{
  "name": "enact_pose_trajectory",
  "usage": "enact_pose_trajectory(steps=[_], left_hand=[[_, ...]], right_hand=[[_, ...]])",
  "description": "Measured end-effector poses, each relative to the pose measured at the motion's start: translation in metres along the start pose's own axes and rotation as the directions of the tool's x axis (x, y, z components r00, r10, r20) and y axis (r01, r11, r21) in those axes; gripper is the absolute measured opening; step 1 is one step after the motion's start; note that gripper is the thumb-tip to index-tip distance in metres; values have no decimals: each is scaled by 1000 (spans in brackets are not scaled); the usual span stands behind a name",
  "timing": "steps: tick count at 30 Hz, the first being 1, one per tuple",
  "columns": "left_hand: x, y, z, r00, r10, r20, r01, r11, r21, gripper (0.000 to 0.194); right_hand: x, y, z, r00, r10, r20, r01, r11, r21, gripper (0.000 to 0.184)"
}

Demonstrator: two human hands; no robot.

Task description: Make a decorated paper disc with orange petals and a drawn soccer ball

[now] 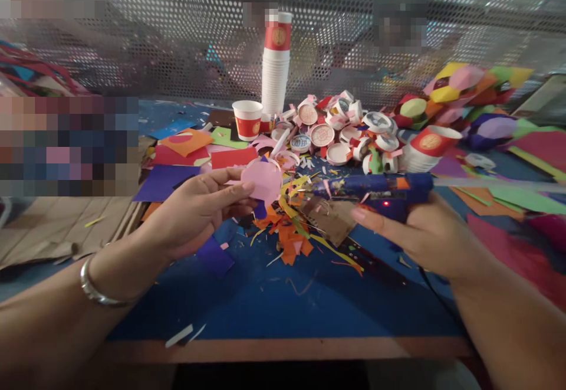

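Observation:
Between the thumb and fingers of my left hand (207,207) is a round pink paper piece (262,181), held up above the table. My right hand (424,230) is wrapped round a blue hot glue gun (375,192). A small red light glows on the gun's side, and a clear glue stick (495,184) juts out of its back. The nozzle points left toward the pink piece, with a gap between them. Orange and yellow paper scraps (289,236) lie below, beside a piece of brown cardboard (331,219).
Behind my hands is a heap of cut paper-cup bottoms (322,135), with a tall cup stack (275,77) and a single cup (247,120). More cups (428,145) lean at right. Coloured paper sheets (522,201) and a perforated metal screen (177,53) surround the blue table (283,307).

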State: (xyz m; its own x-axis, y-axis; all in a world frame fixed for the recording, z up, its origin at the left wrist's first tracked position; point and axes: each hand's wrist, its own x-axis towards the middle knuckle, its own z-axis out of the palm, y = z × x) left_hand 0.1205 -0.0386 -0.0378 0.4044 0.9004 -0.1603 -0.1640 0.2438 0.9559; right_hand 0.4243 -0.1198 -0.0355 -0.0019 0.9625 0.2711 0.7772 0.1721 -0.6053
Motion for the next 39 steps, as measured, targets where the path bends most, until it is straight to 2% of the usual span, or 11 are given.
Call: enact_pose_trajectory(steps=[3, 5, 9, 12, 17, 24, 28, 31, 35, 37, 39], left_hand=[[2, 1, -1, 1000, 7, -9, -8, 996, -89, 19], [1, 3, -2, 1000, 17, -9, -18, 994, -105, 20], [0, 3, -2, 1000, 28, -9, -29, 993, -112, 27], [0, 2, -2, 999, 42, -7, -43, 993, -106, 27], [0, 3, -2, 997, 71, -1, -71, 993, -91, 28], [0, 3, -4, 995, 96, 20, -94, 993, -69, 31], [0, 1, -3, 995, 97, 32, -95, 994, -56, 22], [0, 1, -1, 994, 96, 46, -94, 994, -52, 15], [0, 2, 1, 995, 89, 48, -86, 995, -50, 10], [0, 2, 1, 996, 82, 41, -80, 996, -46, 12], [1, 2, 0, 996, 80, 39, -78, 996, -43, 10]], right_hand=[[7, 14, -13, 976, 217, -10, -215, 973, 85, 41], [12, 25, -18, 920, 388, 49, -391, 904, 171, 50], [19, 45, -16, 860, 490, 145, -511, 832, 218, 49], [21, 49, -11, 842, 510, 177, -540, 799, 266, 44], [21, 39, -11, 842, 497, 208, -539, 771, 340, 42], [21, 30, -20, 847, 504, 168, -529, 775, 346, 35], [19, 24, -17, 817, 488, 307, -561, 798, 223, 37], [20, 21, -11, 808, 498, 315, -535, 844, 39, 44], [15, 16, -6, 872, 471, 137, -433, 870, -237, 44], [5, 8, -2, 927, 375, -1, -353, 873, -336, 35], [-6, -3, 5, 996, 53, -75, -82, 887, -455, 22]])
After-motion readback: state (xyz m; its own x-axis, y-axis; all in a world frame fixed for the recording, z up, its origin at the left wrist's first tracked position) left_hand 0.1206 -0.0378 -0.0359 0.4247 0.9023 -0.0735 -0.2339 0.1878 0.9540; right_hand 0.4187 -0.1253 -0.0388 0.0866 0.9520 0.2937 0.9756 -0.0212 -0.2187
